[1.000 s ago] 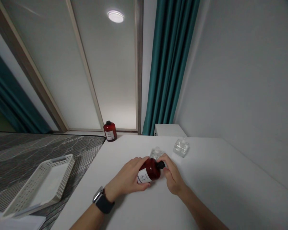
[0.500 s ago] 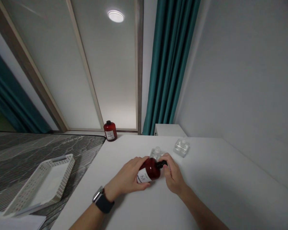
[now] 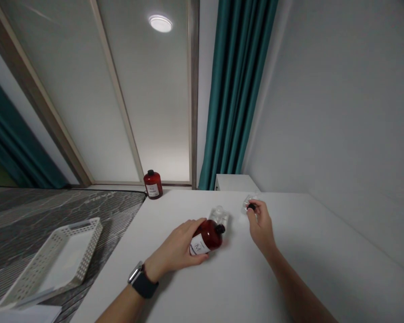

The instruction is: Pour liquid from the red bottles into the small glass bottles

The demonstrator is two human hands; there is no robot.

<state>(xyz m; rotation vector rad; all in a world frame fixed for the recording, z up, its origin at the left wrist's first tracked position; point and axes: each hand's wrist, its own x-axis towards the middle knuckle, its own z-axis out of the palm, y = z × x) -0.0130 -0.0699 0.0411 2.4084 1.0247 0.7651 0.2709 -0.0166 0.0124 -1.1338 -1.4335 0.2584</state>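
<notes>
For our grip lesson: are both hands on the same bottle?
No, the left hand grips a red bottle; the right hand holds a black cap.

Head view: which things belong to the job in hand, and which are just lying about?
Likely part of it:
tilted red bottle, in the left hand
small black cap, in the right hand
near clear container, by that bottle
far clear container, by the right hand

Likely just lying about:
upright red bottle farther back
white basket
white sheet

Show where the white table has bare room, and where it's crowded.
Bare: rightward from the right hand toward the wall; between the forearms; between the far red bottle and left hand. Crowded: around the held bottle and two clear objects.
</notes>
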